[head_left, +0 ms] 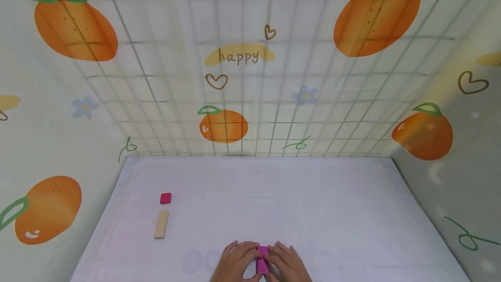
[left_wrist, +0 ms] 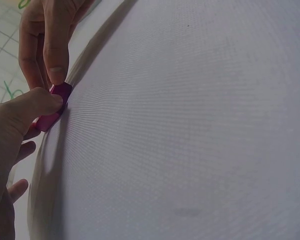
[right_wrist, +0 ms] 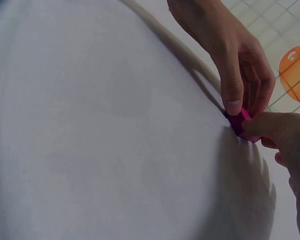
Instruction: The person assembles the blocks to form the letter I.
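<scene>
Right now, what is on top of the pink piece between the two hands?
Fingers of the left hand and right hand reach over the middle of the pink piece; pink shows toward each end. What they cover cannot be seen.

One readable text, head view: "happy" [head_left: 238, 56], lowercase, brown handwritten-style letters. Sits on a yellow smear [head_left: 211, 60] printed on the grid-pattern backdrop [head_left: 172, 77], just above a brown heart outline [head_left: 216, 82]. Faint round marks [head_left: 193, 261] on the white tabletop [head_left: 313, 212]: too washed out to read.
</scene>
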